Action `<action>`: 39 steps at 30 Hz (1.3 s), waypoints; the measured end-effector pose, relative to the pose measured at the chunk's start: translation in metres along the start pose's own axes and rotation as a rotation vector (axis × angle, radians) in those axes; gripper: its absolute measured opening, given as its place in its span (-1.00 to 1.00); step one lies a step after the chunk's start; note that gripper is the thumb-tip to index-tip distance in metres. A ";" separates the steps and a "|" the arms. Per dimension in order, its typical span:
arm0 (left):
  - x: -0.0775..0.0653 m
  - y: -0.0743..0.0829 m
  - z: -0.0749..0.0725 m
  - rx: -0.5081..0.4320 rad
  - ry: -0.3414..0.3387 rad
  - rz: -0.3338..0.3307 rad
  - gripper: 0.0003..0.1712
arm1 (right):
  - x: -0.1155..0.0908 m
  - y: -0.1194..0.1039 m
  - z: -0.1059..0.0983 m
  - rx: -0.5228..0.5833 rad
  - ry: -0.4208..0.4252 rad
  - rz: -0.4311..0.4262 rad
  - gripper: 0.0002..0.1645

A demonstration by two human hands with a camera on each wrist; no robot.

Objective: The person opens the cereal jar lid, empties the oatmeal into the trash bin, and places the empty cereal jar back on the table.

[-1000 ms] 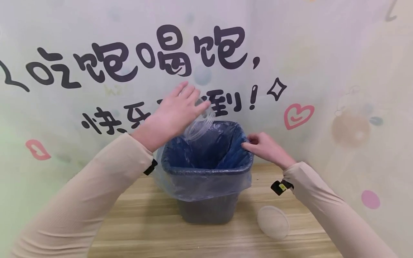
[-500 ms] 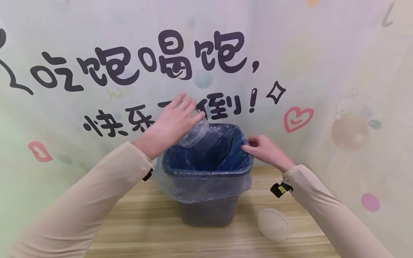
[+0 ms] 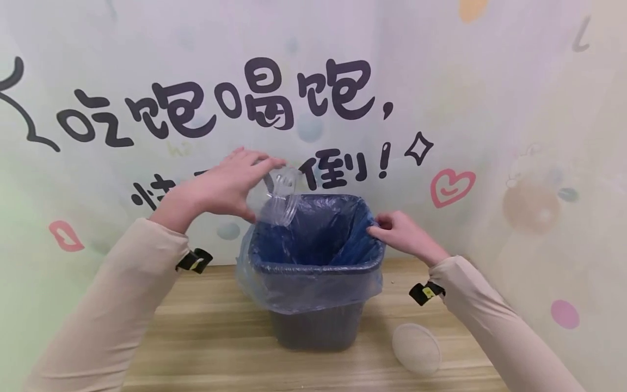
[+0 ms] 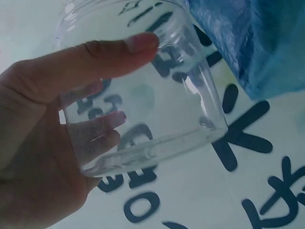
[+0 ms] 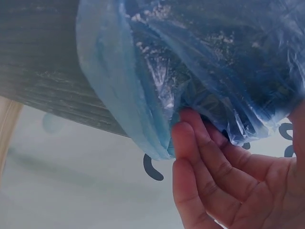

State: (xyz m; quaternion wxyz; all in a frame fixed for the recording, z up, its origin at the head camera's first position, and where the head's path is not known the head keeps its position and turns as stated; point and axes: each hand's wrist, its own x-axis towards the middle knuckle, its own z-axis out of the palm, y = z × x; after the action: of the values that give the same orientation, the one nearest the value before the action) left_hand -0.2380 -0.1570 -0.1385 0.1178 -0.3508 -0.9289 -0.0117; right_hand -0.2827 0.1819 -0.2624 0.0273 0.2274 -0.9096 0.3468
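Observation:
A clear plastic jar (image 3: 284, 196) is tilted above the left rim of the bin in the head view. My left hand (image 3: 220, 185) grips it around its side; in the left wrist view the thumb lies across the see-through wall of the jar (image 4: 162, 109), with other fingers showing behind it. The jar looks empty. A dark grey bin (image 3: 315, 326) stands upright, lined with a blue plastic bag (image 3: 313, 288) folded over its rim. At the bin's right rim, my right hand (image 3: 404, 234) pinches the bag's edge, fingers outside, in the right wrist view partly tucked under the plastic.
A round translucent lid (image 3: 416, 348) lies on the wooden table (image 3: 210, 337), right of the bin's foot. Close behind the bin stands a pale wall (image 3: 514, 109) with dark lettering and drawn shapes.
My left hand has moved left and slightly down with the jar, turning so its side faces the camera. The right hand keeps its place on the bin's rim. The whole view has shifted slightly.

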 end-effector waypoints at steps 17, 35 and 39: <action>-0.075 -0.065 0.051 -0.304 0.190 -0.229 0.30 | -0.007 0.006 0.004 0.051 0.038 -0.010 -0.69; -0.114 -0.076 0.099 -0.345 0.198 -0.230 0.26 | -0.014 0.016 0.008 0.198 0.071 0.019 -0.50; -0.120 -0.077 0.107 -0.392 0.190 -0.247 0.28 | -0.019 0.029 0.009 0.342 0.077 -0.026 -0.49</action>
State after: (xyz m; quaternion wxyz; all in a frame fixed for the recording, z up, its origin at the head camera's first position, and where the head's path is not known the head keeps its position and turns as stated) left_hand -0.2243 -0.2819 -0.2654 0.1319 -0.2482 -0.9294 -0.2390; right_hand -0.2777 0.2029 -0.2907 0.0278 0.2271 -0.8326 0.5045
